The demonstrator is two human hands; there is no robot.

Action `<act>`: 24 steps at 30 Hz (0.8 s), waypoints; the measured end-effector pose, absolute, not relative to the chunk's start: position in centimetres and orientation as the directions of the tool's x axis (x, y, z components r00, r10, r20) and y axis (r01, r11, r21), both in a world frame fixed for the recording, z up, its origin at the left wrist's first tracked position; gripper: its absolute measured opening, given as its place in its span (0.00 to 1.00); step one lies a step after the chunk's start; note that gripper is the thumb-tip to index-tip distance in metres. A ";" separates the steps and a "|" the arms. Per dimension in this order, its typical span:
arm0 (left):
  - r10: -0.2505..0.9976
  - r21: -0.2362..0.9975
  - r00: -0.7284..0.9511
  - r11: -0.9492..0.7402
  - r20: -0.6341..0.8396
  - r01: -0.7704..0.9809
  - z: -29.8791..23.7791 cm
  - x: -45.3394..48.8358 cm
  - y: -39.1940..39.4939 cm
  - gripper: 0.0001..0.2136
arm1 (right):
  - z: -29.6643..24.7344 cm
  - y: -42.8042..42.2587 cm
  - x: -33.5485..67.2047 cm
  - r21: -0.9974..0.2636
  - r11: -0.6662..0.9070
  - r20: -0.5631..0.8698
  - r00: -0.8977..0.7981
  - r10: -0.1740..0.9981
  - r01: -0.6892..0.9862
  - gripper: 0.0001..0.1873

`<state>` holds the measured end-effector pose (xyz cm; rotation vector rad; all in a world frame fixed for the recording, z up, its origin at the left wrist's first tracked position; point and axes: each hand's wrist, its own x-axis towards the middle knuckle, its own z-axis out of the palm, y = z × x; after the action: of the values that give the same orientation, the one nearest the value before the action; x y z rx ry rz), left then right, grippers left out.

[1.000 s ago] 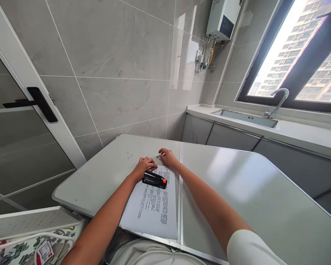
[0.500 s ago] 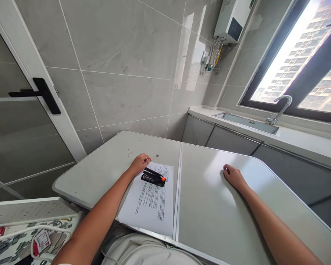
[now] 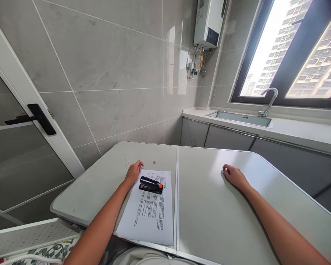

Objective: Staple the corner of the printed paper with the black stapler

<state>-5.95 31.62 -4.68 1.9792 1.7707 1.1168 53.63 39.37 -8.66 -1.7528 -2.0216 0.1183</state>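
A black stapler (image 3: 151, 185) with an orange-red tip lies across printed paper sheets (image 3: 127, 225). The sheets rest lengthwise on the left half of the folding table (image 3: 204, 217), close to its centre seam. My left hand (image 3: 134, 172) lies at the sheets' upper left corner, apart from the stapler, its fingers loosely extended and nothing visible in them. Over on the right half of the table rests my right hand (image 3: 233, 175), fingers curled in, with nothing seen inside. Several loose staples (image 3: 127, 162) are scattered beyond my left hand, and a small staple strip (image 3: 154, 162) lies beyond the paper.
A white perforated bin (image 3: 35, 235) with cables inside stands at the lower left. A door with a black handle (image 3: 41, 118) is on the left. Along the right run a counter (image 3: 300, 134) with a sink (image 3: 238, 118) and a tap (image 3: 270, 101).
The head view has shifted and tilted, so the table sits lower and slightly left in the picture. Both hands and the stapler keep their places on the table.
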 end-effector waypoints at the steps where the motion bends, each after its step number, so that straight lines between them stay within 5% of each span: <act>1: 0.925 0.641 -0.024 -0.243 0.379 0.728 -4.7 -6.0 31.7 0.15 | -8.8 39.4 53.7 -0.359 0.189 0.287 -0.084 0.954 0.914 0.09; 24: 0.940 0.596 -0.009 -0.208 0.340 0.776 -4.5 -5.7 31.2 0.18 | -8.2 39.1 53.2 -0.365 0.182 0.285 -0.077 0.956 0.913 0.07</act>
<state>-5.67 31.22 -4.49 2.0304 1.8089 1.0237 53.18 39.09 -8.21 -1.7515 -2.0105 0.1246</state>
